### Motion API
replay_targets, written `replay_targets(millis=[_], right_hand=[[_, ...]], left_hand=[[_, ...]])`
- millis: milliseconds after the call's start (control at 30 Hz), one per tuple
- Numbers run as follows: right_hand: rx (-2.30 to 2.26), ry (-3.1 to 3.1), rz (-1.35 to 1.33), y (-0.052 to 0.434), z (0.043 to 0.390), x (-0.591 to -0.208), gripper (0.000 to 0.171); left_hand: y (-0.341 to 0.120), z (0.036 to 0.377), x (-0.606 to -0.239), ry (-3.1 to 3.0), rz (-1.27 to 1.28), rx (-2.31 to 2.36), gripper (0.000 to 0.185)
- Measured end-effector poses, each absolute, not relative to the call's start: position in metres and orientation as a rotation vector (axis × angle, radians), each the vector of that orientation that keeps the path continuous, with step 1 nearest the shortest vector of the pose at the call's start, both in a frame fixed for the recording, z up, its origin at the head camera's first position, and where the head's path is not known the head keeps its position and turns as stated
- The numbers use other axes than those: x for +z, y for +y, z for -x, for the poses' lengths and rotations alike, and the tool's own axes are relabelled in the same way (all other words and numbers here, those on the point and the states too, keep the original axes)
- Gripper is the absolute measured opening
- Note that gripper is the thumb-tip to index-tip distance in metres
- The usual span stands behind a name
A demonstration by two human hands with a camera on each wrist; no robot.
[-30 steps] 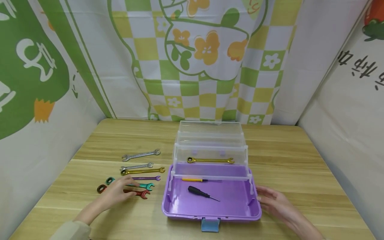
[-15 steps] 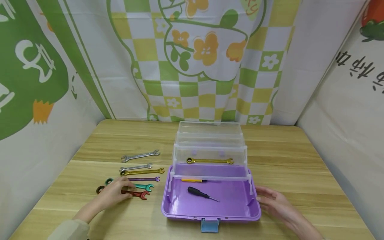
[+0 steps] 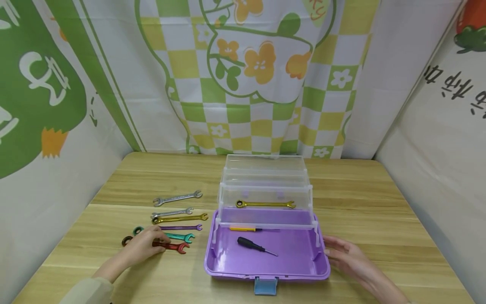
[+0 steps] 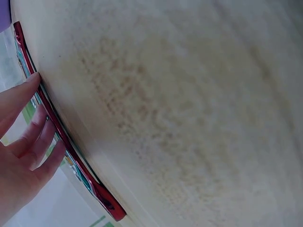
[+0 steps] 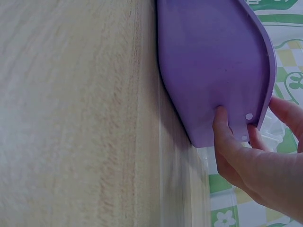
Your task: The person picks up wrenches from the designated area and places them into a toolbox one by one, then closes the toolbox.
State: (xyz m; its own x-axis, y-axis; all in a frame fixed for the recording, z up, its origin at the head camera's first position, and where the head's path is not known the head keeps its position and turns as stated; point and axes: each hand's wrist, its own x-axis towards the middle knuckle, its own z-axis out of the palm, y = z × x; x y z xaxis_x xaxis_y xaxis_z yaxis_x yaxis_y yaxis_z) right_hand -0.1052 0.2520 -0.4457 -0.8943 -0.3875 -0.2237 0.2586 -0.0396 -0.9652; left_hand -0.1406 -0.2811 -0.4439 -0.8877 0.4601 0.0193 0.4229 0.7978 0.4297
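My left hand [image 3: 142, 248] lies over a red ratchet wrench [image 3: 176, 247] on the table, thumb on the near side and fingers across it. In the left wrist view its fingertips [image 4: 57, 145] pinch along the shaft of that wrench. A green ratchet wrench [image 3: 184, 237] lies just beyond, partly under the fingers, and a purple wrench [image 3: 186, 227] behind that. My right hand [image 3: 349, 257] touches the right wall of a purple toolbox [image 3: 265, 268], fingers extended. In the right wrist view one fingertip rests on the outer wall, another at the rim.
Farther back lie a gold wrench [image 3: 182, 218] and two silver wrenches [image 3: 178, 197]. In the toolbox are a black screwdriver [image 3: 252, 244] and a yellow-handled tool [image 3: 243, 229]. Its raised clear tray [image 3: 265, 224] holds another gold wrench [image 3: 265, 204]. A blue latch [image 3: 265, 286] hangs in front.
My left hand has shifted slightly left and toward me, its fingers coming in on the red wrench. The wrenches stay in place; my right hand keeps still at the toolbox.
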Motion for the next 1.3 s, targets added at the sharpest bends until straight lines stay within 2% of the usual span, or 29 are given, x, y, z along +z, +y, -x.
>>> replay_targets(millis=[300, 1300], right_hand=[[-1.972, 1.811, 0.122, 0.252, 0.105, -0.4455, 0.058], [-1.98, 1.789, 0.129, 0.2532, 0.1048, -0.4453, 0.06]], left_hand=[[-0.2809, 0.1421, -0.4449, 2.902, -0.78, 0.677, 0.015], [-0.2842, 0.1438, -0.4419, 2.773, -0.688, 0.855, 0.023]])
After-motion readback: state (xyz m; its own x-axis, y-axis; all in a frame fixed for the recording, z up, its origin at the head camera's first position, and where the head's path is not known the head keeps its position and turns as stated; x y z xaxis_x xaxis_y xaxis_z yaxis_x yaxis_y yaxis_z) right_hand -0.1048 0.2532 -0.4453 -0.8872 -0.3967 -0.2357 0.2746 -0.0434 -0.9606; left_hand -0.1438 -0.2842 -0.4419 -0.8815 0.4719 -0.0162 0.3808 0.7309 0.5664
